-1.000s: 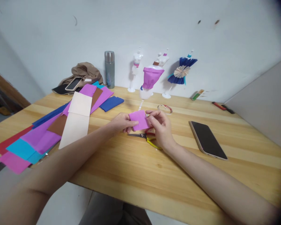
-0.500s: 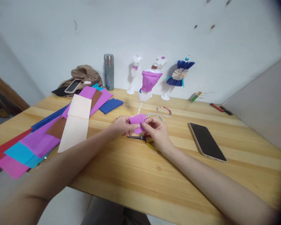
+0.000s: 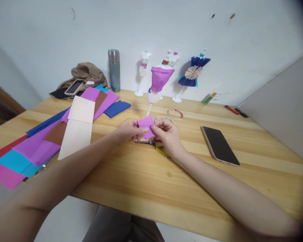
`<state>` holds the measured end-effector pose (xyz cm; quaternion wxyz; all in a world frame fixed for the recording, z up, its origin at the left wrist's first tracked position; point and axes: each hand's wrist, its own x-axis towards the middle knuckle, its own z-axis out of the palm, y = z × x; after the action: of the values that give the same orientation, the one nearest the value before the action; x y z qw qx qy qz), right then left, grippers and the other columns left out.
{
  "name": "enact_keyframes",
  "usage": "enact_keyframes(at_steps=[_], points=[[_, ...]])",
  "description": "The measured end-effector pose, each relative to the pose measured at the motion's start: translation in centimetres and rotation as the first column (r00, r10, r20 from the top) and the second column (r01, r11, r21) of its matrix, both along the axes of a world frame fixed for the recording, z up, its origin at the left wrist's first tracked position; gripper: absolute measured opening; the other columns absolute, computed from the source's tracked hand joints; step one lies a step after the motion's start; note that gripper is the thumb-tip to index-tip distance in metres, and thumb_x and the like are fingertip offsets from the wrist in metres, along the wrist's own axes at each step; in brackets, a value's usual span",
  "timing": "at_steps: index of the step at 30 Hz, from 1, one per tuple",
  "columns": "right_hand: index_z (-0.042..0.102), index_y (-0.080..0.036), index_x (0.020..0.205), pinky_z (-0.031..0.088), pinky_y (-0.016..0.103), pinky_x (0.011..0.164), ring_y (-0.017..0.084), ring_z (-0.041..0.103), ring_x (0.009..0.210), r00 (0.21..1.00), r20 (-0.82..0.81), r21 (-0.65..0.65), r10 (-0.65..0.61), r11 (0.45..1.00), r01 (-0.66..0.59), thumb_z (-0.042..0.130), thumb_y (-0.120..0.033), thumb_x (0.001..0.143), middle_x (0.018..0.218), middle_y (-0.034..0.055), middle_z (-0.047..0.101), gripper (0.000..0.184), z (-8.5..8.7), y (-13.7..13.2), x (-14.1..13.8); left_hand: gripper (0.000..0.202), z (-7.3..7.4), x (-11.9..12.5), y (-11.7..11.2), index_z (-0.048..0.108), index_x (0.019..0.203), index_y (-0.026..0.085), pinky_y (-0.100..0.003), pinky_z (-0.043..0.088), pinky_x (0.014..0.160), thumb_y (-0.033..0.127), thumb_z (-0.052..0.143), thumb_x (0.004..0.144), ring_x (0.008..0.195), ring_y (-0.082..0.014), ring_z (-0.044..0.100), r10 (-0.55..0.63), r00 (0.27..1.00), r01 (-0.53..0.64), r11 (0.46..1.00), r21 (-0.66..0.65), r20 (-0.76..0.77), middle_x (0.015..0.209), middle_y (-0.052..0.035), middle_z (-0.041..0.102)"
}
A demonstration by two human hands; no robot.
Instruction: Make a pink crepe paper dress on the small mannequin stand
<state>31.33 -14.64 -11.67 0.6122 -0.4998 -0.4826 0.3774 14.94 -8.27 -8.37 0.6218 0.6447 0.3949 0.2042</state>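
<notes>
Between my hands is a small piece of purple crepe paper [image 3: 145, 125], held just above the table. My left hand [image 3: 129, 129] pinches its left side, the thumb lying across the front. On the right edge, the thumb and fingertips of my right hand [image 3: 167, 134] grip the same piece. Below it lie scissors [image 3: 149, 143] with dark blades and yellow handles, partly hidden by my right hand. Just behind stands a small white mannequin [image 3: 154, 97] dressed in a purple paper top [image 3: 161, 79]. A tape roll [image 3: 164, 118] lies partly covered behind my right hand.
Folded crepe paper sheets [image 3: 78, 131] in several colours cover the left side. A phone [image 3: 221, 146] lies at right. Along the wall stand a thermos [image 3: 114, 72] and a mannequin in a blue paper dress [image 3: 192, 82]. Another tape roll [image 3: 175, 114] lies near the middle.
The purple piece now lies flatter and more spread between my fingers, where it looked folded or creased before. The whole view has shifted slightly; both hands keep their hold.
</notes>
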Motion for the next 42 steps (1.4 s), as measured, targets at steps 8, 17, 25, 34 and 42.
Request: enact_keyframes(at_steps=[8,17,25,34,42], points=[[0.060,-0.025,0.068,0.041,0.028,0.054,0.013,0.050,0.054,1.000,-0.017,0.006,-0.010,1.000,0.010,0.084,-0.045,0.069,0.060,-0.0031,0.058,0.031,0.0,0.0,-0.1,0.026,0.2,0.2,-0.3,0.065,0.063,0.012,-0.015,0.035,0.041,0.014,0.070,0.088,0.036,-0.0048,0.047,0.049,0.999,-0.050,0.999,-0.016,-0.018,0.045,0.0024,0.059],[0.060,-0.025,0.069,0.042,0.030,0.056,0.014,0.050,0.055,1.000,0.008,0.028,-0.025,0.999,0.024,0.083,-0.045,0.070,0.062,-0.0029,0.058,0.030,0.1,0.0,-0.2,0.018,-0.8,0.5,-0.3,0.066,0.069,0.012,-0.015,0.028,0.039,0.009,0.068,0.087,0.036,-0.0036,0.044,0.140,0.985,-0.133,0.988,-0.078,0.100,0.045,0.0054,0.055],[0.060,-0.026,0.069,0.045,0.032,0.060,0.015,0.051,0.059,0.998,0.023,0.048,-0.053,0.997,0.052,0.082,-0.046,0.072,0.066,-0.0016,0.059,0.030,0.0,0.0,-0.2,0.021,-0.7,0.8,-0.9,0.064,0.071,0.014,-0.017,0.028,0.040,0.011,0.067,0.092,0.037,-0.0046,0.043,0.181,0.979,-0.168,0.976,-0.136,0.089,0.043,0.0053,0.052],[0.063,-0.027,0.069,0.049,0.034,0.063,0.018,0.054,0.065,0.991,0.068,0.133,-0.116,0.985,0.107,0.084,-0.047,0.075,0.069,0.0008,0.062,0.029,-0.1,0.1,-0.1,0.016,-0.7,0.7,-0.8,0.065,0.076,0.013,-0.017,0.031,0.043,0.014,0.070,0.091,0.041,-0.0045,0.045,0.217,0.961,-0.192,0.970,-0.148,0.170,0.050,0.0042,0.056],[0.065,-0.024,0.070,0.047,0.031,0.058,0.014,0.054,0.058,0.989,0.128,0.213,-0.068,0.976,0.039,0.081,-0.040,0.078,0.068,-0.0017,0.063,0.023,-0.6,0.0,0.0,0.019,-1.0,0.9,-1.0,0.067,0.068,0.012,-0.017,0.023,0.040,0.008,0.069,0.087,0.036,-0.0041,0.037,0.240,0.947,-0.198,0.960,-0.198,0.216,0.040,0.0059,0.047]])
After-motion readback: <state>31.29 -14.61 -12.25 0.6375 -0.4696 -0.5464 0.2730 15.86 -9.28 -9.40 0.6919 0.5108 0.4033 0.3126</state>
